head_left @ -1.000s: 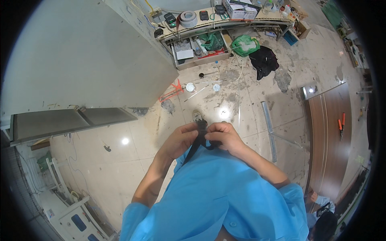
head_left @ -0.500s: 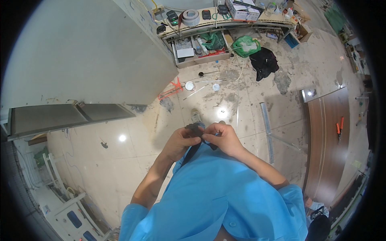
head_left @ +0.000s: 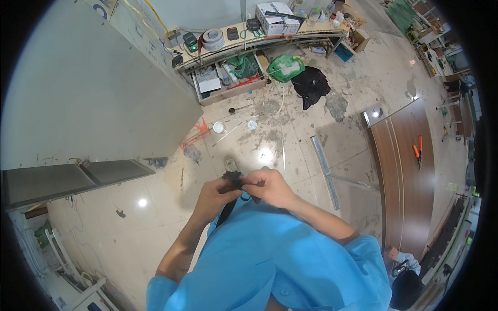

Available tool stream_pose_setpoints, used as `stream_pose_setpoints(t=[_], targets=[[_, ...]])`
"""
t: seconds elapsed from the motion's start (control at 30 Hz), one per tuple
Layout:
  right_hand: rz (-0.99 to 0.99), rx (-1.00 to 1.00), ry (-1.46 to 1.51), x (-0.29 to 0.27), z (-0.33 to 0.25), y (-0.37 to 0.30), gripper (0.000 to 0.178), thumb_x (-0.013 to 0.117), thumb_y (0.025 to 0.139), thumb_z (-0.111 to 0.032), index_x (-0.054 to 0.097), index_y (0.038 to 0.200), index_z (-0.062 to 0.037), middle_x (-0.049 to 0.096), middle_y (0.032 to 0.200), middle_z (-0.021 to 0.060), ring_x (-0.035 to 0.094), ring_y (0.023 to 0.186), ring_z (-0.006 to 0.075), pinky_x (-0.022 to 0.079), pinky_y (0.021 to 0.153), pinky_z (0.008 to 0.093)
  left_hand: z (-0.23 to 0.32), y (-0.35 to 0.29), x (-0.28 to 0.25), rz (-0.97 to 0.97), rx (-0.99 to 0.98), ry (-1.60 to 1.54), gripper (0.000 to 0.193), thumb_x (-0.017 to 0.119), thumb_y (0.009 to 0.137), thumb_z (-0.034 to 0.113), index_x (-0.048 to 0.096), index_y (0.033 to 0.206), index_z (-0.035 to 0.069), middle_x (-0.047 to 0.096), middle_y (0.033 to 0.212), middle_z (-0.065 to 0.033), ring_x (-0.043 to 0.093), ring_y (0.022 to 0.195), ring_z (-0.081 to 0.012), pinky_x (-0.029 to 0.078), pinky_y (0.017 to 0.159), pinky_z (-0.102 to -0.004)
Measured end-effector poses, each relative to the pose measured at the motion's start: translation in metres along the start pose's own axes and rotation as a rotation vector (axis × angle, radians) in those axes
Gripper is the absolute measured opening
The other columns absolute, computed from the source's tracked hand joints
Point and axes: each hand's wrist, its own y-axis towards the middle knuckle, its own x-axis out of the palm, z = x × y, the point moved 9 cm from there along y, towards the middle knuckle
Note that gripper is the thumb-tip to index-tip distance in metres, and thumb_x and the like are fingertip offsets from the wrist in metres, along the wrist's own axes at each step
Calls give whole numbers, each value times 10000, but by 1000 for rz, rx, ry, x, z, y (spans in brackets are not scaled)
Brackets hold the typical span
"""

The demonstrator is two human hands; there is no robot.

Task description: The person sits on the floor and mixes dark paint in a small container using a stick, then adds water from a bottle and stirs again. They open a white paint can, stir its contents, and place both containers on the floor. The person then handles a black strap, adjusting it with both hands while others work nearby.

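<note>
Both hands (head_left: 271, 189) partly hide black strap (head_left: 232, 177); ends unclear.

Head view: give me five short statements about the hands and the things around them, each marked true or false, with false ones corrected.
1. The left hand and right hand both hold the black strap. True.
2. The white roll sits on the bench. True.
3. The orange-handled tool lies on the bench. False: the orange-handled tool lies on the brown board.
4. The green bag is beside the black bundle. True.
5. The drawer is shut. False: the drawer stands open.
</note>
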Motion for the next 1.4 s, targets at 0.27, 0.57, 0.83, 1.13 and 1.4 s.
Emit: stream_pose_setpoints(t=[0.27,0.57,0.83,1.13,1.4], targets=[[103,-170,-412,-11,-16,-1,186,728,834,-120,738,980,-5,744,846,193,744,783,329,582,725,431,25,-1,15,140,170,492,290,785,869,-2,751,1157,-14,765,1086,-135,752,1009,-211,590,911,-328],[240,-168,-508,-20,-20,-8,178,766,782,-159,672,859,-29,693,772,209,706,724,418,568,662,495,36,6,25,231,290,632,324,821,812,178,773,1068,-14,785,1014,-172,786,929,-272,608,849,-361],[286,-592,-955,-15,-66,-17,118,733,841,-58,674,938,-26,657,710,113,681,620,251,526,550,359,30,15,13,39,-76,305,290,755,868,91,774,1135,-20,777,957,-103,725,837,-152,574,786,-301],[58,-117,-332,-24,-40,0,208,776,925,-103,738,1101,0,700,753,93,658,595,171,510,561,308,4,24,7,-85,-123,-101,271,759,944,96,748,1176,-45,757,973,-86,704,887,-154,556,832,-287],[93,-154,-497,-23,-46,2,220,762,900,-95,738,1095,3,734,877,121,674,695,217,546,646,356,9,24,4,-102,-104,-100,248,733,969,110,746,1169,-37,764,973,-89,707,897,-157,556,850,-298]])
